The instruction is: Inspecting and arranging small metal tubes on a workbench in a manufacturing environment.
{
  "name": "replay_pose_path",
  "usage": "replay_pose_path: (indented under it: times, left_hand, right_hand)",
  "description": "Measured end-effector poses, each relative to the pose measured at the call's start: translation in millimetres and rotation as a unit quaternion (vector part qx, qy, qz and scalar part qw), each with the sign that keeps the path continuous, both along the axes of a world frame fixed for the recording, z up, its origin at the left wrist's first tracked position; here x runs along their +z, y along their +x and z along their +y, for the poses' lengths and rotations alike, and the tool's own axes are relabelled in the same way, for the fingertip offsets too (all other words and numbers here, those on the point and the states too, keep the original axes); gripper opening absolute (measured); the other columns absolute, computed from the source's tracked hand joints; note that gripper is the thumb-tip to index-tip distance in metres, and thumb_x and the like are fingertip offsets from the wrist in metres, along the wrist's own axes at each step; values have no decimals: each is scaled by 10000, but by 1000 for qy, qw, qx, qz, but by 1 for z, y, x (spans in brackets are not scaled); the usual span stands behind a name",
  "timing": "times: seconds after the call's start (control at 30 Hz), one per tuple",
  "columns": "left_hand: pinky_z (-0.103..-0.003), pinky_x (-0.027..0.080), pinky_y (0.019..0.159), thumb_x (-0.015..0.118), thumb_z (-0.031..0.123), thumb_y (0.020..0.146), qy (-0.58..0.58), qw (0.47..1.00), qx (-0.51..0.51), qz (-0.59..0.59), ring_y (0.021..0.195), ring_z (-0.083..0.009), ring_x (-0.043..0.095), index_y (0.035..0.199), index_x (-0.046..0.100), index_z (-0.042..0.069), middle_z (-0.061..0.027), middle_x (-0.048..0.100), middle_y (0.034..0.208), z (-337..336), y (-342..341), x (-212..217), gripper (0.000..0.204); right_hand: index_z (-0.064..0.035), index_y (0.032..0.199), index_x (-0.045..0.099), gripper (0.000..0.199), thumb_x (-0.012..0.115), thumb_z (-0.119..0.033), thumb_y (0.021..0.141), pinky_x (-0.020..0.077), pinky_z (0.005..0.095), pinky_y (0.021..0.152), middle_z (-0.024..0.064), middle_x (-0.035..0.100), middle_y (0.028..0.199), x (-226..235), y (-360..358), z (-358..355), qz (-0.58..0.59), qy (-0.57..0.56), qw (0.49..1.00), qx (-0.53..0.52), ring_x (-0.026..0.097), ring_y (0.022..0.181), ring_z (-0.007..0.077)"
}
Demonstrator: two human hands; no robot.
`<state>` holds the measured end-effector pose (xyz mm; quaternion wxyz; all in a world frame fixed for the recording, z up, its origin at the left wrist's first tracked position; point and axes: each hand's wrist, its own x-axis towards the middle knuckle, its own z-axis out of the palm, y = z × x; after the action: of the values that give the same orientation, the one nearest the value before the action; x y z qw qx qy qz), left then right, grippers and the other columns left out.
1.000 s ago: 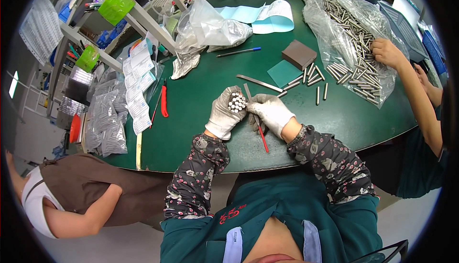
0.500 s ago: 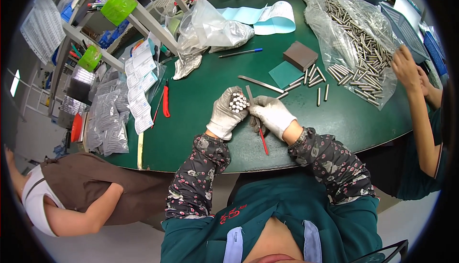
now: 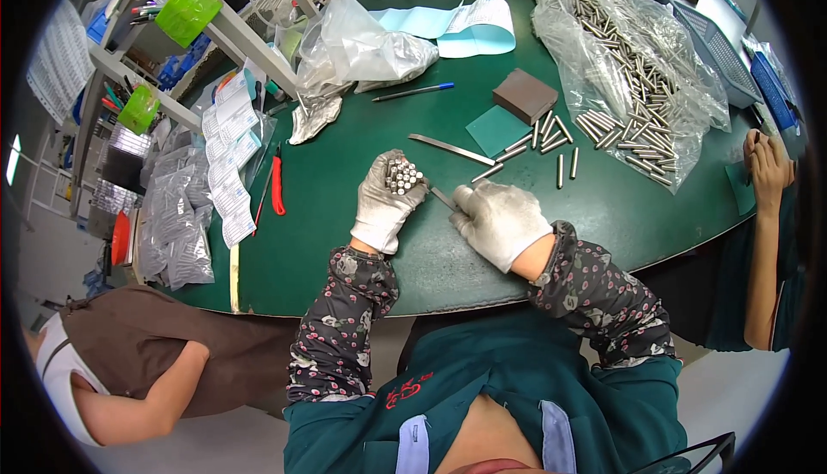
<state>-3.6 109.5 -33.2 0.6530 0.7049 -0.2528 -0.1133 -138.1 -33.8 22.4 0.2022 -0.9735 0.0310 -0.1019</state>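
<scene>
My left hand (image 3: 384, 202), in a white glove, is closed round a bundle of short metal pins (image 3: 403, 177), their round ends facing up. My right hand (image 3: 501, 222), also gloved, grips a narrow flat metal tool (image 3: 444, 199), like a file. The tool's tip points at the edge of the bundle; whether it touches the pins I cannot tell. My right palm hides its other end. Beyond my hands a flat metal bar (image 3: 452, 149) lies on the green table (image 3: 345, 164), close to several loose pins (image 3: 551, 136).
A brown block (image 3: 525, 95) rests beside a dark green square (image 3: 500, 131). At the right, an open plastic bag (image 3: 551, 9) spills many pins. A blue pen (image 3: 413, 92), red-handled tool (image 3: 277, 185) and paper strips (image 3: 231, 164) lie leftward. A co-worker's hand (image 3: 767, 164) is at the right edge.
My right hand has moved right, away from the bundle, and rolled over, hiding the tool's red handle. The co-worker's hands at the right have left the pin bag and moved lower.
</scene>
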Motion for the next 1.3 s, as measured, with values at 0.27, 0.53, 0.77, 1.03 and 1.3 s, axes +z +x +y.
replay_pose_path:
  times: [0.27, 0.53, 0.77, 1.03, 1.3]
  left_hand:
    - [-228, 517, 639, 663, -63, 703, 65, 995, 16, -72, 744, -136, 619, 1117, 433, 1, -41, 580, 839, 4, -2, 3, 477]
    - [-218, 504, 618, 685, -59, 678, 27, 995, -26, 96, 732, -113, 586, 1121, 447, 8, -31, 572, 821, -9, 1, 32, 507]
    - [-217, 485, 724, 667, -9, 666, 225, 962, -85, -126, 772, -110, 578, 1120, 477, 0, -36, 589, 863, -66, 21, 48, 493]
    - [-207, 466, 697, 672, -51, 635, 294, 936, -115, -155, 749, -67, 533, 1080, 497, -9, -5, 571, 818, -98, 5, 58, 480]
    - [-208, 472, 709, 679, -45, 641, 239, 948, -155, -141, 768, -72, 548, 1070, 506, 12, -17, 587, 837, -84, 27, 37, 466]
  right_hand:
    - [-55, 799, 581, 143, 579, -190, 750, 493, 376, 708, 109, 587, 815, 12, 47, -28, -59, -131, 989, -41, 579, 842, 274]
    - [-50, 790, 610, 168, 552, -206, 761, 486, 414, 716, 150, 609, 811, 11, 71, -43, -10, -42, 995, -92, 603, 795, 304]
    - [-43, 883, 556, 131, 571, -127, 784, 392, 184, 510, -23, 520, 711, 17, 20, -104, -163, 467, 861, -117, 465, 578, 49]
    - [-39, 919, 596, 204, 617, -145, 746, 405, 177, 515, -17, 537, 694, 18, 2, -120, -45, 556, 821, -119, 481, 568, 44]
    - [1, 981, 580, 276, 632, -99, 728, 408, 191, 609, -18, 506, 764, 29, 1, -111, -59, 636, 768, -29, 470, 656, 59]
